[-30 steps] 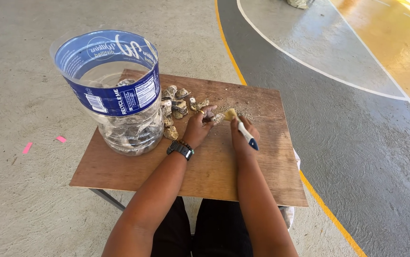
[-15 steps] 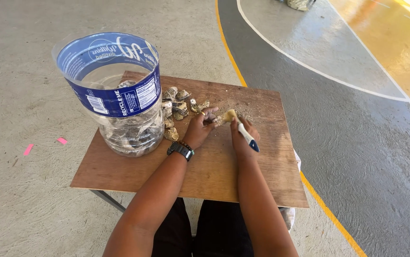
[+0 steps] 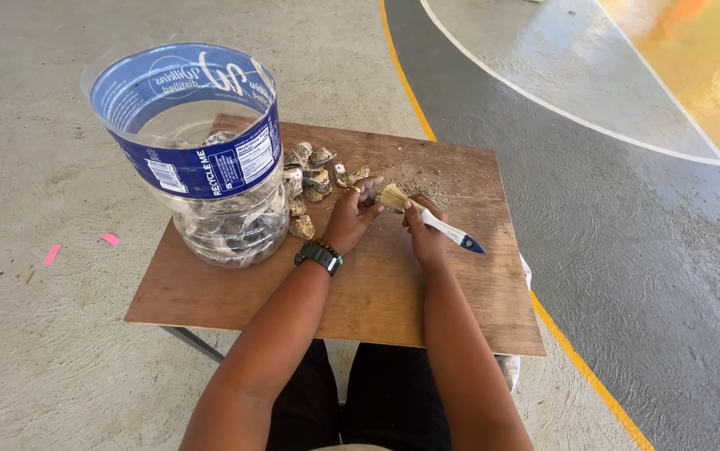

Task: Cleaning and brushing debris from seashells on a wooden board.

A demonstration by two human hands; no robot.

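As seen from the head camera, the left hand (image 3: 351, 219) pinches one shell (image 3: 366, 192) over the board (image 3: 427, 309), steadying it against the brush (image 3: 427, 217), which the right hand's (image 3: 422, 235) fingers wrap. About eight loose shells (image 3: 314, 179) lie piled beside one cut-open jug (image 3: 209, 159), within reach.

matt wooden board (image 3: 427, 292); clear glossy plastic jug (image 3: 209, 159); rough shells (image 3: 310, 179).
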